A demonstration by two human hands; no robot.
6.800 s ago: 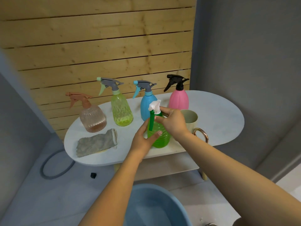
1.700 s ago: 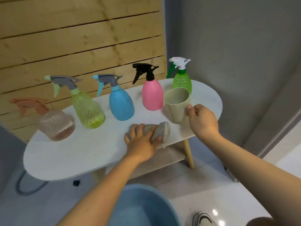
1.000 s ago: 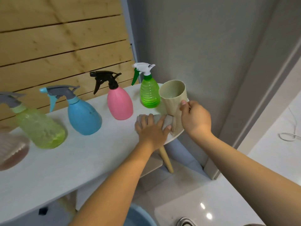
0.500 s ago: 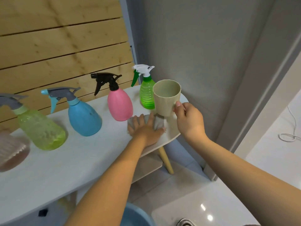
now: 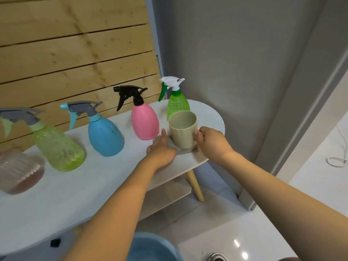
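Note:
A beige mug (image 5: 183,131) stands upright near the right end of the white oval table (image 5: 79,187). My right hand (image 5: 213,143) grips the mug by its handle side. A grey cloth (image 5: 185,150) lies under and around the mug's base. My left hand (image 5: 162,149) rests flat on the cloth, fingers straight, just left of the mug. Behind the mug stands a green spray bottle (image 5: 176,104) with a white trigger.
A pink bottle (image 5: 144,122), a blue bottle (image 5: 103,133), a yellow-green bottle (image 5: 56,147) and a brownish clear bottle (image 5: 18,170) line the table's back. A blue basin (image 5: 153,248) sits on the floor below. A grey wall rises to the right of the table.
The mug was held just above the table half a second ago; now it sits on the cloth. My left hand stays pressed on the cloth beside it.

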